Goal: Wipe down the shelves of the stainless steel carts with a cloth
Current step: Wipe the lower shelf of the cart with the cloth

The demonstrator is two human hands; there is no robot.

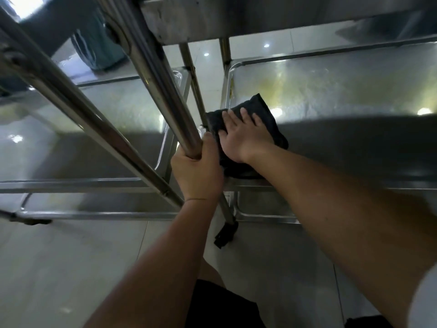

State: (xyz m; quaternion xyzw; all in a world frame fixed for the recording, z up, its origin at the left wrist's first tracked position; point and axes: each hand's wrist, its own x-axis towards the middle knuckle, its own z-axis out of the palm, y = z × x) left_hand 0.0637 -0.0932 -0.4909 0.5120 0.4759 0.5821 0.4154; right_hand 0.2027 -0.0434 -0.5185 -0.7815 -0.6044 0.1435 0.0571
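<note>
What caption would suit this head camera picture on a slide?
Right hand presses a black cloth flat on a stainless steel cart shelf; left hand grips a steel post.

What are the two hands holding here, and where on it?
The left hand grips a steel cart post at its lower part. The right hand holds nothing; it presses flat on the middle of a dark cloth.

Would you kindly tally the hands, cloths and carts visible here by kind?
Hands: 2, left hand and right hand
Cloths: 1, black cloth
Carts: 2, left cart and right cart
Total: 5
</note>
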